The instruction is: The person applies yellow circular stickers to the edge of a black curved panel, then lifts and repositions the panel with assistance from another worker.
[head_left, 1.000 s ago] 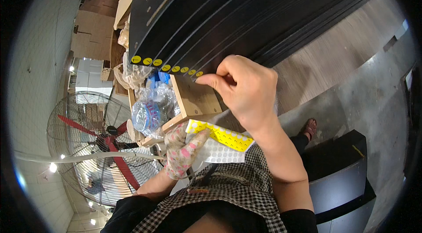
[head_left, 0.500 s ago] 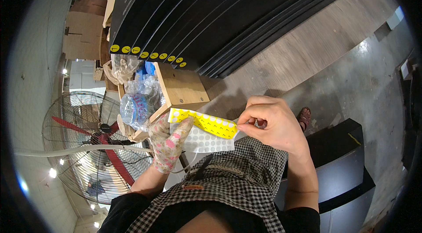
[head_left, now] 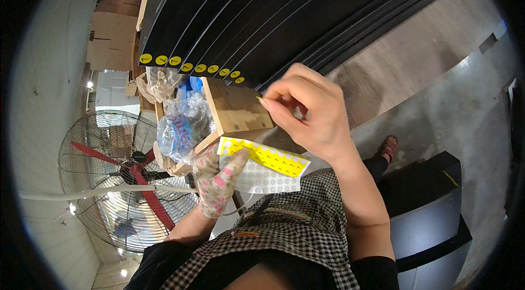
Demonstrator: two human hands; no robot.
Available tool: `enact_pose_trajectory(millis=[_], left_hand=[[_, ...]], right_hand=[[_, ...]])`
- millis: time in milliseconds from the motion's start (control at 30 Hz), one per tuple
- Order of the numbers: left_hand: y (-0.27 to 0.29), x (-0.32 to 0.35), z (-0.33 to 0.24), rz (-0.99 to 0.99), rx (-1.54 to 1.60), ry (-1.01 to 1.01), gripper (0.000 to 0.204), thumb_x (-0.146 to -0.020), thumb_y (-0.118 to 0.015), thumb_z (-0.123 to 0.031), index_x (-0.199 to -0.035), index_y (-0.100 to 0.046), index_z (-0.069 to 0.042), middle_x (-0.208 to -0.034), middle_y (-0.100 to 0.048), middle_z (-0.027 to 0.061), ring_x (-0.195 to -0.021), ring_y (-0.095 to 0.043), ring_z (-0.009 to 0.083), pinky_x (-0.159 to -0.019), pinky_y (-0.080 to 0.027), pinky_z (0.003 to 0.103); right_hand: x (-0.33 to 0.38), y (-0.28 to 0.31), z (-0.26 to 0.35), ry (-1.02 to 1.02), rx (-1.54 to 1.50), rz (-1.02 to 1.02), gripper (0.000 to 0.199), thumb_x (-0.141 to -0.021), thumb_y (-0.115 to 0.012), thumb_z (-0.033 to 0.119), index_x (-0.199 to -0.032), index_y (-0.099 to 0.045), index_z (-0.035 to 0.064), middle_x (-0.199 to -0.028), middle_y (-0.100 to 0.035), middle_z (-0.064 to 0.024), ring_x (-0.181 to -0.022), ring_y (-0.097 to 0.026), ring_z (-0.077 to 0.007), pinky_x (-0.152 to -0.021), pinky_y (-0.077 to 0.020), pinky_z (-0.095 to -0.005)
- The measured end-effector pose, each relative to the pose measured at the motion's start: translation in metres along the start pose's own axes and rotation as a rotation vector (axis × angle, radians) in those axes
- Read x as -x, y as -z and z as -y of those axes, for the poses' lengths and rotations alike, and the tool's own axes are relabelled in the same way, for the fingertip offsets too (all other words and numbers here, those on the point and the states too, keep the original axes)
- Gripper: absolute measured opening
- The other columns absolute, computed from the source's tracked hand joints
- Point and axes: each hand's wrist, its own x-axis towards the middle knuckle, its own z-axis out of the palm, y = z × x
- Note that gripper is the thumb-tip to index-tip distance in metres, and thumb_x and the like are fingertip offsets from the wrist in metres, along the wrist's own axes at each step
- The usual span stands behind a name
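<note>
In a floral glove, my left hand [head_left: 220, 178] pinches a sheet of round yellow stickers [head_left: 268, 160] between thumb and fingers. Part of that sheet is bare white backing with rows of pale circles. My bare right hand [head_left: 311, 109] is raised above and to the right of the sheet, apart from it. Thumb and forefinger are pinched on a small yellow sticker [head_left: 259, 100], seen almost edge-on. Just beyond stands a row of black panels [head_left: 262, 22], several with a round yellow sticker [head_left: 187, 67] at the lower left corner.
A wooden box [head_left: 240, 105] holding plastic-wrapped items [head_left: 178, 136] stands beside my left hand. A large fan [head_left: 131, 172] with red blades is at the left. Dark grey panels [head_left: 426, 219] lie at the lower right. The concrete floor [head_left: 437, 109] shows on the right.
My right hand has left the sheet's right edge and moved up toward the black panels with a small yellow sticker. My left hand still holds the sheet.
</note>
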Motion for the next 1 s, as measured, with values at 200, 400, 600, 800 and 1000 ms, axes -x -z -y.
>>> enact_pose_trajectory(millis=[200,400,600,800,1000], left_hand=[[0.003,-0.002,-0.003,0.057,-0.060,0.041,0.015,-0.084,-0.071,-0.010,-0.095,-0.070,0.000,-0.077,-0.066,0.0015,-0.066,-0.056,0.0061,-0.061,-0.045,0.024],[0.005,-0.003,-0.006,0.131,0.024,0.090,0.013,-0.085,-0.069,-0.007,-0.095,-0.070,0.001,-0.080,-0.066,0.0020,-0.070,-0.058,0.0067,-0.064,-0.046,0.024],[0.004,-0.004,-0.009,0.158,0.008,0.080,0.012,-0.086,-0.068,-0.005,-0.096,-0.069,0.001,-0.082,-0.067,0.0008,-0.073,-0.058,0.0056,-0.066,-0.047,0.023],[0.002,-0.004,-0.006,0.174,0.062,0.097,0.013,-0.085,-0.069,-0.005,-0.097,-0.070,0.001,-0.083,-0.067,0.0006,-0.073,-0.058,0.0050,-0.065,-0.047,0.023],[0.003,-0.004,-0.003,0.197,-0.009,-0.004,0.015,-0.084,-0.071,-0.007,-0.097,-0.070,0.001,-0.082,-0.068,0.0056,-0.070,-0.061,0.0110,-0.063,-0.048,0.027]], right_hand=[[-0.011,-0.011,-0.003,0.044,0.132,-0.042,0.008,-0.077,-0.073,-0.001,-0.079,-0.066,0.0023,-0.069,-0.057,-0.0020,-0.051,-0.053,-0.0074,-0.044,-0.0366,-0.0207],[-0.013,-0.014,0.001,0.012,0.144,-0.042,0.008,-0.076,-0.074,0.000,-0.078,-0.067,0.0027,-0.068,-0.058,-0.0024,-0.050,-0.054,-0.0079,-0.045,-0.0382,-0.0204],[-0.014,-0.016,0.002,-0.004,0.161,-0.060,0.009,-0.075,-0.075,-0.001,-0.076,-0.067,0.0027,-0.068,-0.058,-0.0025,-0.051,-0.056,-0.0080,-0.046,-0.0399,-0.0201],[-0.017,-0.018,0.004,-0.009,0.181,-0.126,0.014,-0.073,-0.078,0.002,-0.073,-0.064,0.0026,-0.066,-0.056,-0.0029,-0.050,-0.053,-0.0088,-0.045,-0.0385,-0.0218],[-0.019,-0.004,0.003,-0.008,0.318,-0.229,0.021,-0.072,-0.082,0.010,-0.069,-0.062,0.0035,-0.062,-0.055,-0.0028,-0.048,-0.051,-0.0089,-0.043,-0.0386,-0.0227]])
